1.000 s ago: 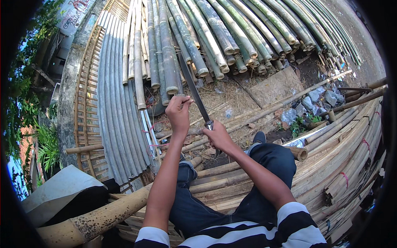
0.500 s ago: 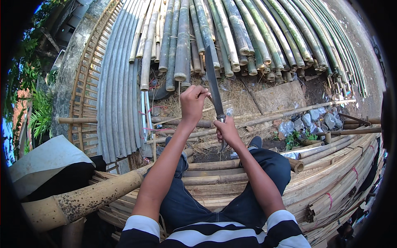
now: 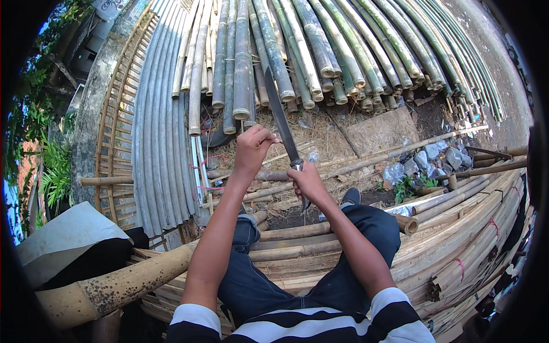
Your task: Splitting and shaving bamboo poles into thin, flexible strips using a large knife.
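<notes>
My right hand (image 3: 310,184) is wrapped round the handle of a machete (image 3: 281,118). Its long dark blade points away from me, leaning left, its tip over the cut ends of the bamboo poles (image 3: 242,86). My left hand (image 3: 251,151) is closed to the left of the blade, thumb and fingers pinched close to its edge. Whatever is in that pinch is too small to make out. Below both hands, several bamboo poles lie across in front of my knees.
Corrugated sheets (image 3: 163,126) and a bamboo ladder-like frame (image 3: 114,137) lie on the left. A thick spotted bamboo pole (image 3: 123,283) juts in at lower left. Split bamboo strips (image 3: 452,246) are stacked at right, near broken stones (image 3: 432,160) and a flat board (image 3: 380,134).
The machete has swung a little left and leans more that way. My left hand has also shifted slightly left and toward me. The view itself has moved slightly.
</notes>
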`<state>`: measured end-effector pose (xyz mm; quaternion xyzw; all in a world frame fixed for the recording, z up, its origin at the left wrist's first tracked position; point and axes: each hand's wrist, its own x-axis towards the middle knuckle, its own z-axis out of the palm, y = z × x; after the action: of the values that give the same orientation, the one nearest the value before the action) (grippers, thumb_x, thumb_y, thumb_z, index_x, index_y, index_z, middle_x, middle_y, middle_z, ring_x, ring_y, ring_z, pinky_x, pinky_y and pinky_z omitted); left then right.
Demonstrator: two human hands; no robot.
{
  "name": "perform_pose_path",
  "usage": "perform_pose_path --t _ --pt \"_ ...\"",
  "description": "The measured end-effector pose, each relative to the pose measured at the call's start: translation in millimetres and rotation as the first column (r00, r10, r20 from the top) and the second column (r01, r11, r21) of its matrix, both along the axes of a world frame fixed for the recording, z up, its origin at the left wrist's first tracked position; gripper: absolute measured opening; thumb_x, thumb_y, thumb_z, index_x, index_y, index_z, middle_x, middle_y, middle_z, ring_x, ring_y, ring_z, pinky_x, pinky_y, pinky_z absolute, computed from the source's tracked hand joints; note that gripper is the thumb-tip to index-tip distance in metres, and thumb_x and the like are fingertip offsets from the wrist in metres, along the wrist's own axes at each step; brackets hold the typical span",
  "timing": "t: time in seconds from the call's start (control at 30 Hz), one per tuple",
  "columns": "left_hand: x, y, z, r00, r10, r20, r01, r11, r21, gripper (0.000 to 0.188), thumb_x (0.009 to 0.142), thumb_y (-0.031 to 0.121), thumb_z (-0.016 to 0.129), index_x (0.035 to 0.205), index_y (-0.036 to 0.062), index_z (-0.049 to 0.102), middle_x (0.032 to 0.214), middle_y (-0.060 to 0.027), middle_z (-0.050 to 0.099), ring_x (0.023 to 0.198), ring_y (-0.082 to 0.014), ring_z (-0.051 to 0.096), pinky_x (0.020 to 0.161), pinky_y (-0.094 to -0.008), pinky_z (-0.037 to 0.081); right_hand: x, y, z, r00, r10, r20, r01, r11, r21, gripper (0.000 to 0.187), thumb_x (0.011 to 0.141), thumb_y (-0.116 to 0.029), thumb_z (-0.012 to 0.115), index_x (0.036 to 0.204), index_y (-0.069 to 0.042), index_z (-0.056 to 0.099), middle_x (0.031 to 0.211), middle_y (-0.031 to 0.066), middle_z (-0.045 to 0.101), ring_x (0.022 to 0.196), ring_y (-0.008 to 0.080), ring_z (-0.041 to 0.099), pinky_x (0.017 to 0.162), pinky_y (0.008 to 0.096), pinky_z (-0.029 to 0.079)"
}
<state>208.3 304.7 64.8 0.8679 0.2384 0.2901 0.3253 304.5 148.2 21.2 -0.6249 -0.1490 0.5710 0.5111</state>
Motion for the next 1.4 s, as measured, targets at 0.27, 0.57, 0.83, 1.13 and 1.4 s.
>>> perform_pose_path --t 0.27,0.57,0.83,1.13,1.4 --pt "4 -10 -4 0.998 -0.040 0.042 0.037 0.997 0.064 0.008 0.077 -0.006 0.070 0.083 -0.0032 0.067 0.076 -0.0105 0.064 0.068 -0.0205 0.066 0.060 -0.0295 0.051 3 -5 -38 0.992 -0.016 0.127 0.030 0.993 -0.111 0.019 0.084 -0.011 0.059 0.070 -0.005 0.047 0.053 0.0029 0.049 0.039 0.0123 0.048 0.035 0.0290 0.038" --pt "-2 6 20 0.999 -0.027 0.045 0.026 1.000 0.011 0.010 0.075 -0.004 0.073 0.083 -0.0026 0.066 0.075 -0.0100 0.062 0.068 -0.0202 0.064 0.059 -0.0301 0.049 2 0 26 0.985 0.078 0.156 -0.072 0.996 -0.045 0.017 0.081 -0.014 0.063 0.082 0.000 0.053 0.056 0.0059 0.053 0.044 0.0164 0.054 0.042 0.0331 0.041" --pt "-6 14 17 0.999 -0.023 -0.032 0.026 0.995 0.101 0.010 0.078 -0.008 0.069 0.086 -0.0034 0.065 0.080 -0.0086 0.062 0.073 -0.0166 0.066 0.063 -0.0267 0.053 3 -5 -9 1.000 0.014 -0.013 -0.015 0.997 -0.076 0.014 0.083 -0.012 0.061 0.082 -0.001 0.051 0.055 0.0030 0.051 0.042 0.0127 0.052 0.039 0.0292 0.041" --pt "-3 6 19 0.994 -0.047 -0.098 0.070 0.968 0.242 0.011 0.077 -0.004 0.068 0.083 -0.0015 0.059 0.078 -0.0113 0.054 0.069 -0.0282 0.059 0.060 -0.0391 0.047 -2 -5 15 0.987 0.054 -0.154 -0.051 0.998 0.029 0.018 0.086 -0.014 0.060 0.077 -0.004 0.047 0.053 0.0024 0.049 0.040 0.0124 0.049 0.037 0.0289 0.041" --pt "-8 7 14 0.989 -0.081 -0.124 0.103 0.979 0.177 0.008 0.080 -0.010 0.065 0.083 -0.0054 0.059 0.076 -0.0109 0.054 0.071 -0.0232 0.061 0.062 -0.0332 0.050 -14 -4 -12 0.998 0.028 0.048 -0.027 0.999 -0.020 0.023 0.085 -0.015 0.061 0.070 -0.004 0.048 0.052 0.0024 0.050 0.041 0.0130 0.051 0.038 0.0305 0.040"
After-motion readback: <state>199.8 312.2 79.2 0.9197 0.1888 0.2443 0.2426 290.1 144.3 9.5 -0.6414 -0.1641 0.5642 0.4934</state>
